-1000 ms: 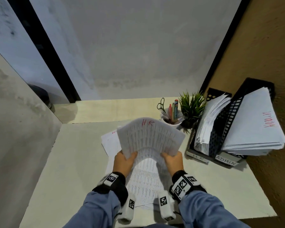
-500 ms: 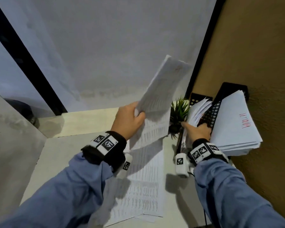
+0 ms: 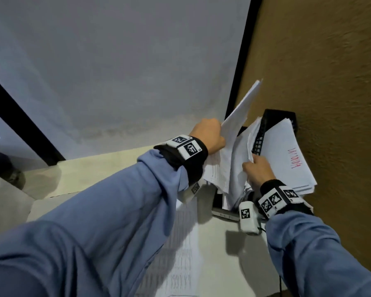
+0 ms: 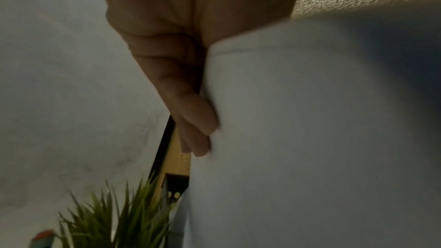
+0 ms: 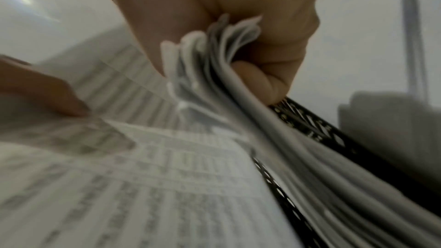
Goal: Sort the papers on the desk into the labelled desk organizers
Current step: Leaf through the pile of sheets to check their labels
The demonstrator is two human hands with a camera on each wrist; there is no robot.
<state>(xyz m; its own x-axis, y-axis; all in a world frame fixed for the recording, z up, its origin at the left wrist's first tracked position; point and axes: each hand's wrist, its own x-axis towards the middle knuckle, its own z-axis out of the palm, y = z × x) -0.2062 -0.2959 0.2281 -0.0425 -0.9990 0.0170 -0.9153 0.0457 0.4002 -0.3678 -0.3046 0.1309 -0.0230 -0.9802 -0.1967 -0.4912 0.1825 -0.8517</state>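
My left hand (image 3: 211, 136) grips a printed sheet (image 3: 237, 118) by its lower edge, holding it upright over the left slot of the black mesh organizer (image 3: 275, 116). In the left wrist view my fingers (image 4: 203, 123) lie against the sheet's blank back (image 4: 310, 120). My right hand (image 3: 255, 168) grips the stack of papers (image 3: 241, 159) standing in that slot and holds it toward the mesh divider (image 5: 307, 129). The right wrist view shows the fanned stack (image 5: 214, 48) pinched between thumb and fingers. More printed papers (image 3: 184, 254) lie on the desk.
The organizer's right slot holds a thick stack with red writing (image 3: 287, 159), close to the brown wall (image 3: 330, 103). A small green plant (image 4: 133, 214) stands just left of the organizer. A white label (image 3: 225, 214) runs along the organizer's front base.
My left hand has carried the sheet right and lower, up to the organizer's left slot. My right hand stays on that slot's papers, holding them aside.
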